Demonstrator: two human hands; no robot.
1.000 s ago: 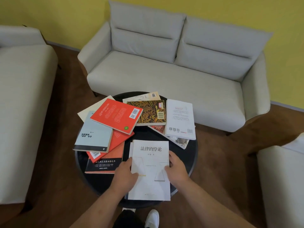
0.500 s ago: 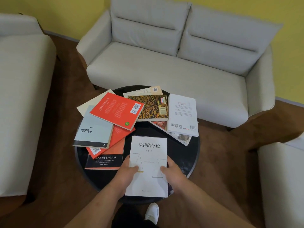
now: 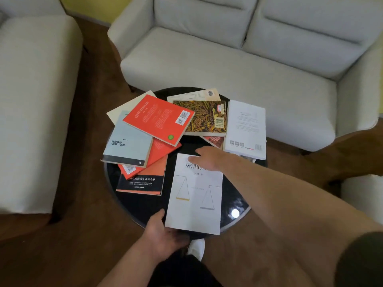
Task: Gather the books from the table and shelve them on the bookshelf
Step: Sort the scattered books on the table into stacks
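White paperback held at the table's near edge, the other books not yet gathered.

Head view: the left hand (image 3: 163,235) pinches the near-left corner of the white book (image 3: 194,195), thumb on the cover and fingers beneath, at 6 o'clock on the round black table (image 3: 234,206). The right hand (image 3: 209,159) reaches flat and open over its far edge toward 12 o'clock, holding nothing. The red book (image 3: 159,119) tops the fanned pile at 10 o'clock. These look like thin, light, bendy paperbacks with slick covers; a one-corner hold would likely let one sag, so support along the spine or from beneath seems wiser.
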